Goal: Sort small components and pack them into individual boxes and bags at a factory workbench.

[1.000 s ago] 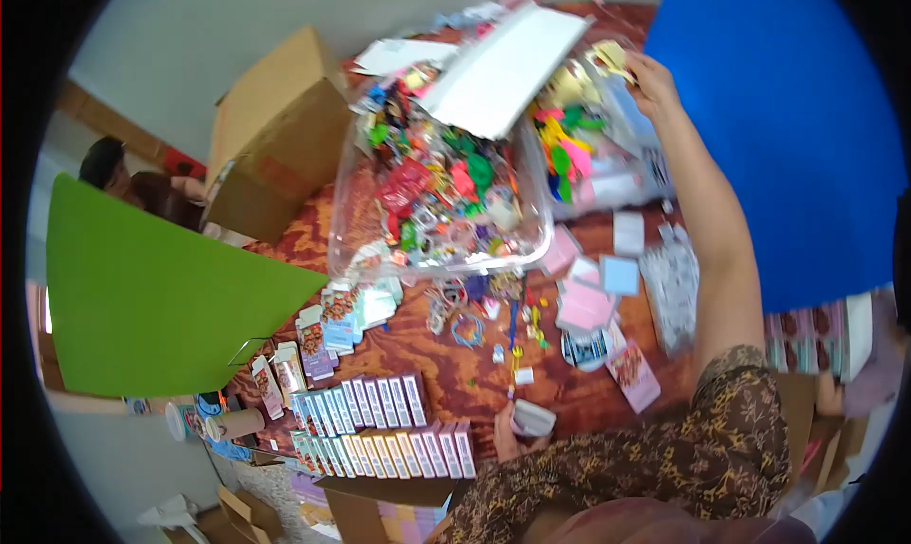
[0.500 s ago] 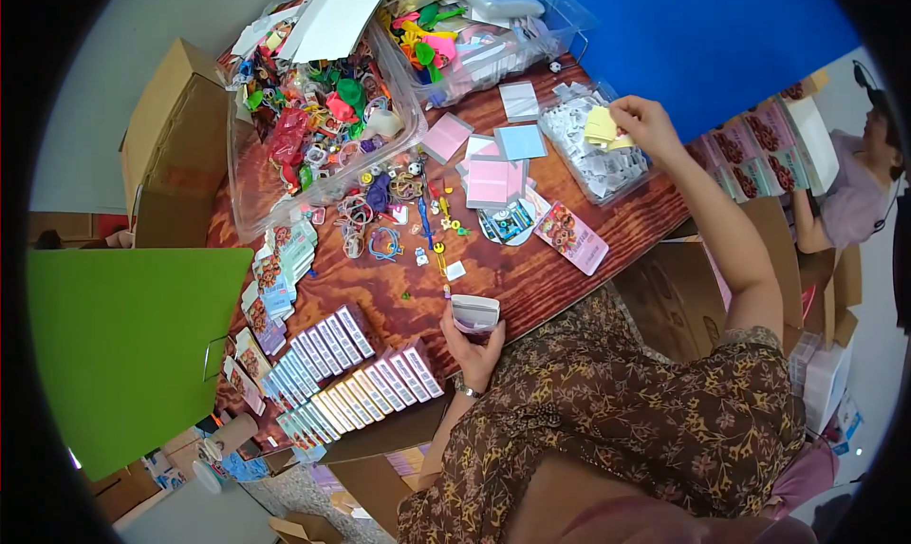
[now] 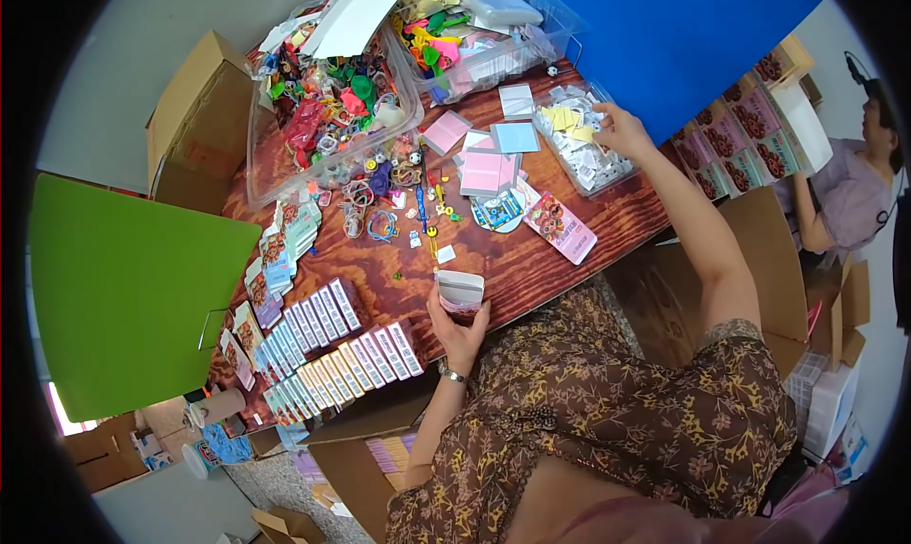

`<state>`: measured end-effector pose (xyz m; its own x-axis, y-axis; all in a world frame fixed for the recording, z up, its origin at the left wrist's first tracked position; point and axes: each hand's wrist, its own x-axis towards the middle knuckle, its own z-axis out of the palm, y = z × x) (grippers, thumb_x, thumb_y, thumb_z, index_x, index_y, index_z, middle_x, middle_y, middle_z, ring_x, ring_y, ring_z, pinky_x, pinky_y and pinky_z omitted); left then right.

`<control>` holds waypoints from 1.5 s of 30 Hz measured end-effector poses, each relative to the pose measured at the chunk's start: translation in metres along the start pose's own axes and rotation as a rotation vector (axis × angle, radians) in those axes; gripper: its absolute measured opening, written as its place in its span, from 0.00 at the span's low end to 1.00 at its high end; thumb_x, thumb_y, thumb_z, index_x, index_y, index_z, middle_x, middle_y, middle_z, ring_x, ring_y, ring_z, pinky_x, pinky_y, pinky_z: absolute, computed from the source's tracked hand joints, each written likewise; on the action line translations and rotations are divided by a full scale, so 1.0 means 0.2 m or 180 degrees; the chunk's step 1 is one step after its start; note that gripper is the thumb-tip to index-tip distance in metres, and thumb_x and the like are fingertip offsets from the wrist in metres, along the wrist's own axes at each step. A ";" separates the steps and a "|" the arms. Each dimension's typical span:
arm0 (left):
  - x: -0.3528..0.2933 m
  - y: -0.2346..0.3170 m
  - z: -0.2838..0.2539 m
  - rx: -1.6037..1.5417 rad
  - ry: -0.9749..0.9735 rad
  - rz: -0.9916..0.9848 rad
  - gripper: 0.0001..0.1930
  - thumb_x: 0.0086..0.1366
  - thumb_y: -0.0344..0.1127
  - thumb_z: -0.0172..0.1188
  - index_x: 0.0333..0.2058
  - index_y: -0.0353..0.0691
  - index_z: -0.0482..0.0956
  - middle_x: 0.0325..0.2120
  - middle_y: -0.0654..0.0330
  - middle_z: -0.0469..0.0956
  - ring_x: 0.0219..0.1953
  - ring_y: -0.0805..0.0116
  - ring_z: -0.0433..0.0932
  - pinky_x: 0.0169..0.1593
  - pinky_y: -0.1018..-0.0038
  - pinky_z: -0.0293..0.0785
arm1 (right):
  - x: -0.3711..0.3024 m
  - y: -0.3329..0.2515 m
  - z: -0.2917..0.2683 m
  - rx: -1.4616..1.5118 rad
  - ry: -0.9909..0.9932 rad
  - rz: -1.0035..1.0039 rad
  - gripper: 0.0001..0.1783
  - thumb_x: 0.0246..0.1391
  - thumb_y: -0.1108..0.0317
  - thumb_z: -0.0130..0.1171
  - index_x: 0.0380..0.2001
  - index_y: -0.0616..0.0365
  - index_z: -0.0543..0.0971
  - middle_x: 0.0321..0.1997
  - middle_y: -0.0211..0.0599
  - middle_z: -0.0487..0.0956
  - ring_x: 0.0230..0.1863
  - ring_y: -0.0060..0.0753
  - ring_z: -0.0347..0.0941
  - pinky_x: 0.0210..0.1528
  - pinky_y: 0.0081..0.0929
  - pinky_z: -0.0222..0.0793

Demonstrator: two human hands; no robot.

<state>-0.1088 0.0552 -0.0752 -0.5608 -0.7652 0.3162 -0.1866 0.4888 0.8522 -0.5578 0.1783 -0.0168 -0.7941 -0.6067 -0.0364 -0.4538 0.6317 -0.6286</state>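
My left hand (image 3: 457, 335) holds a small open-topped carton (image 3: 460, 290) at the table's near edge; its pale inside faces up, and what lies at its bottom is hidden. Over at the right, my right hand (image 3: 623, 132) reaches to a clear plastic tub (image 3: 607, 180) filled with small white paper slips (image 3: 588, 161). Its fingers look parted just above the slips, with nothing plainly held. Yellow slips (image 3: 567, 120) lie on top of the white ones beside my fingertips. A flat pink printed carton (image 3: 562, 229) rests on the table between my two hands.
Rows of filled-out small cartons (image 3: 332, 368) stand at the left front. Behind are large clear bins of small toys (image 3: 323, 126) and balloons (image 3: 441, 55). Pink cards (image 3: 484, 174), a blue card (image 3: 516, 138) and trinkets (image 3: 432, 231) lie mid-table. Another person (image 3: 835, 193) is at the far right.
The yellow slips that my right hand held now lie in the tub, and that hand has come down beside them. The view has shifted slightly; my left hand still holds the carton.
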 end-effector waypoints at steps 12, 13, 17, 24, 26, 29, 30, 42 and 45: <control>-0.02 -0.01 0.01 0.0038 0.0056 -0.0016 0.44 0.50 0.36 0.76 0.62 0.31 0.62 0.52 0.45 0.71 0.54 0.49 0.72 0.57 0.60 0.69 | -0.12 -0.01 -0.06 -0.0631 -0.0550 -0.0593 0.29 0.49 0.62 0.70 0.54 0.57 0.76 0.42 0.47 0.80 0.41 0.41 0.80 0.42 0.36 0.75; -0.01 -0.01 0.01 0.0055 0.0050 0.0000 0.44 0.50 0.36 0.76 0.62 0.31 0.62 0.52 0.45 0.71 0.54 0.49 0.73 0.57 0.60 0.69 | -0.13 0.03 -0.05 -0.0780 -0.0599 -0.0845 0.29 0.48 0.62 0.70 0.53 0.57 0.76 0.43 0.48 0.80 0.41 0.43 0.80 0.42 0.37 0.75; -0.01 -0.01 0.01 0.0050 0.0041 0.0041 0.43 0.50 0.36 0.76 0.62 0.31 0.62 0.52 0.45 0.71 0.53 0.49 0.73 0.57 0.60 0.69 | -0.16 0.05 -0.02 -0.1033 -0.0609 -0.1022 0.24 0.47 0.66 0.70 0.47 0.58 0.77 0.35 0.44 0.82 0.37 0.46 0.80 0.41 0.39 0.74; -0.02 -0.01 0.01 0.0183 0.0071 0.0112 0.43 0.51 0.35 0.76 0.62 0.31 0.62 0.52 0.47 0.71 0.53 0.53 0.73 0.57 0.62 0.69 | -0.20 -0.07 -0.12 0.0014 -0.0783 -0.0364 0.13 0.50 0.67 0.69 0.37 0.61 0.81 0.26 0.38 0.82 0.29 0.33 0.79 0.34 0.31 0.73; -0.02 0.00 0.01 0.0204 0.0046 0.0107 0.43 0.52 0.35 0.75 0.62 0.31 0.61 0.52 0.50 0.72 0.54 0.58 0.73 0.57 0.65 0.69 | -0.19 -0.05 -0.07 0.0216 -0.0851 -0.0281 0.14 0.50 0.65 0.69 0.38 0.61 0.81 0.26 0.37 0.82 0.29 0.33 0.79 0.33 0.31 0.72; -0.01 -0.01 0.02 0.0192 0.0060 0.0122 0.43 0.52 0.36 0.75 0.62 0.31 0.61 0.52 0.50 0.72 0.53 0.58 0.73 0.57 0.64 0.69 | -0.20 -0.08 -0.01 -0.0212 -0.0900 -0.0340 0.19 0.48 0.61 0.71 0.40 0.60 0.80 0.30 0.38 0.82 0.33 0.34 0.80 0.35 0.32 0.73; -0.01 -0.01 0.02 0.0215 0.0072 0.0157 0.43 0.51 0.37 0.76 0.62 0.31 0.62 0.51 0.47 0.72 0.53 0.53 0.73 0.56 0.62 0.70 | -0.21 -0.09 0.02 -0.0846 -0.0876 -0.0475 0.21 0.48 0.59 0.72 0.41 0.60 0.79 0.34 0.40 0.82 0.37 0.36 0.80 0.37 0.34 0.73; -0.02 0.01 0.01 0.0238 0.0101 0.0151 0.42 0.52 0.37 0.76 0.61 0.32 0.62 0.50 0.50 0.73 0.51 0.58 0.74 0.55 0.64 0.71 | -0.19 -0.13 0.06 -0.1696 -0.1104 -0.0602 0.19 0.45 0.59 0.72 0.40 0.54 0.80 0.40 0.43 0.82 0.45 0.47 0.80 0.45 0.42 0.74; -0.01 0.01 0.02 0.0260 0.0103 0.0180 0.42 0.51 0.37 0.76 0.61 0.33 0.63 0.50 0.50 0.73 0.51 0.57 0.75 0.55 0.64 0.71 | -0.15 -0.05 0.03 -0.0716 -0.0930 -0.1006 0.17 0.47 0.60 0.70 0.38 0.55 0.81 0.32 0.42 0.83 0.37 0.43 0.81 0.39 0.39 0.74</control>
<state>-0.1106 0.0590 -0.0753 -0.5462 -0.7479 0.3772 -0.2212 0.5631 0.7962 -0.5272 0.1875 -0.0150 -0.4711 -0.8755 -0.1076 -0.7563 0.4637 -0.4616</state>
